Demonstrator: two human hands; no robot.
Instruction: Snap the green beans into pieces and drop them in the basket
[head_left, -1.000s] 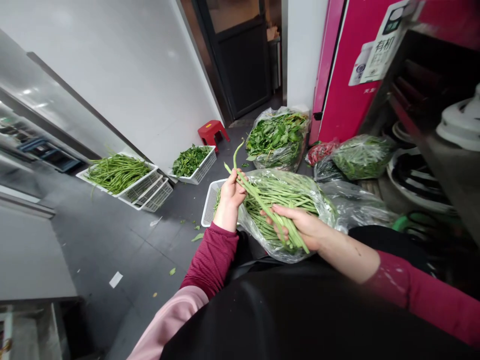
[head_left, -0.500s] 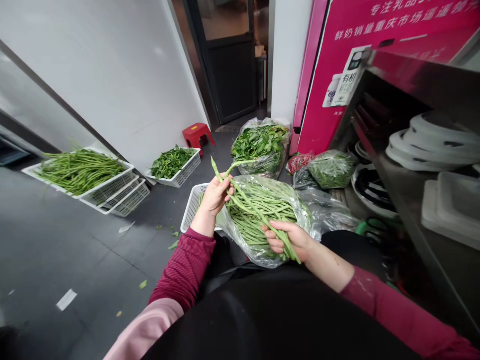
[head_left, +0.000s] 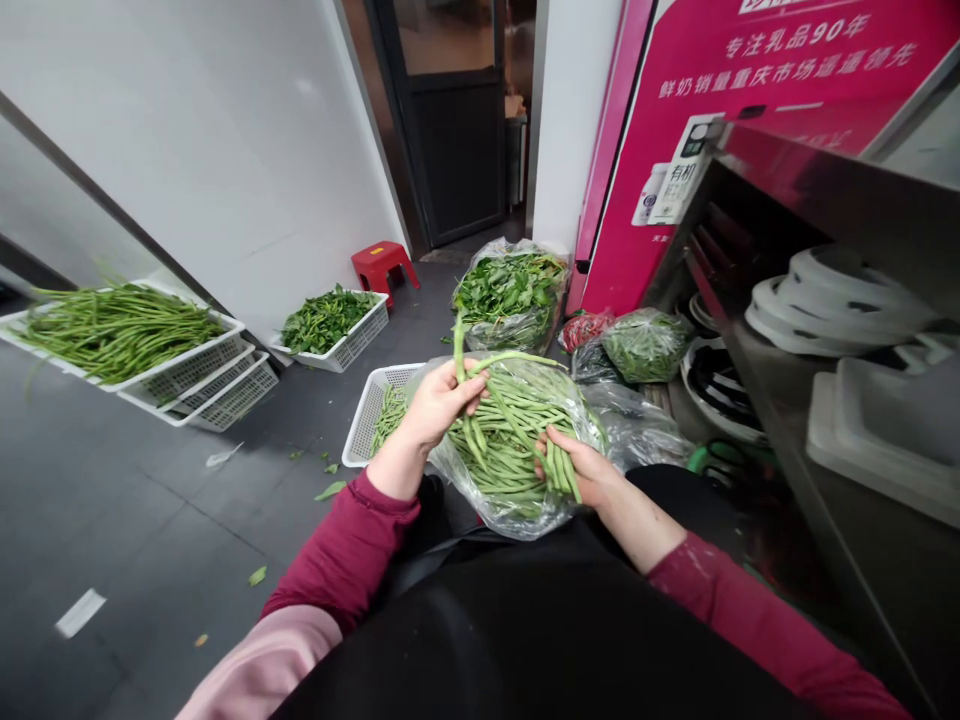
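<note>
Green beans [head_left: 510, 430] fill a clear plastic bag [head_left: 491, 512] in front of me. Over its left side my left hand [head_left: 442, 402] is closed on a few green beans, whose ends stick up and to the right past the fingers. My right hand [head_left: 581, 468] grips a short bunch of green beans [head_left: 561, 470] above the right side of the bag. Just left of the bag, partly hidden by my left forearm, a white basket [head_left: 360, 425] has short bean pieces [head_left: 388, 418] in it.
Stacked white baskets [head_left: 225, 385] with long beans stand at the left. A basket of leafy greens [head_left: 330, 322], a red stool [head_left: 384, 265] and a bag of greens [head_left: 514, 285] lie beyond. A metal shelf [head_left: 787, 400] with white lids borders my right.
The long beans that spanned both hands are now in separate shorter lengths. My left hand has shifted slightly down. The view has turned a little to the right.
</note>
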